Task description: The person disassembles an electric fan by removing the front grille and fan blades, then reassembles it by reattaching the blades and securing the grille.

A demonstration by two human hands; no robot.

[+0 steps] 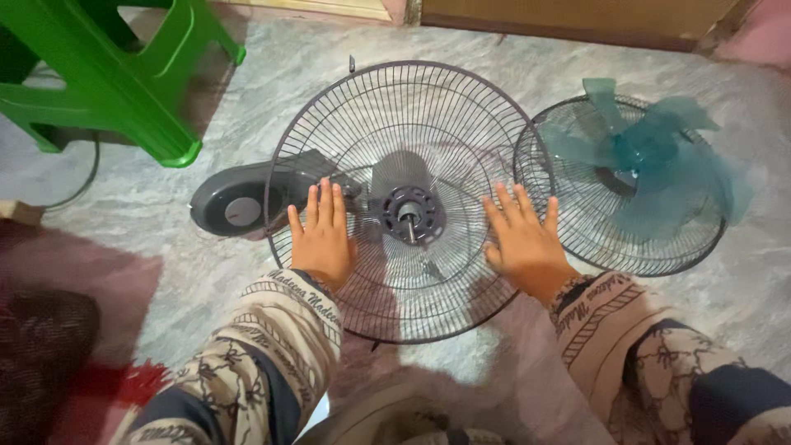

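We see both hands spread flat, fingers apart, on the rear fan guard (412, 124), which lies on the marble floor (124, 239): left hand (323, 235) beside the motor hub (409, 214), right hand (526, 239) near the rim. Beyond sit the grey motor housing (231, 206) (partly under the wires), a second guard (577, 239) carrying what looks like a teal blade (651, 156), and a green plastic stool (124, 74).
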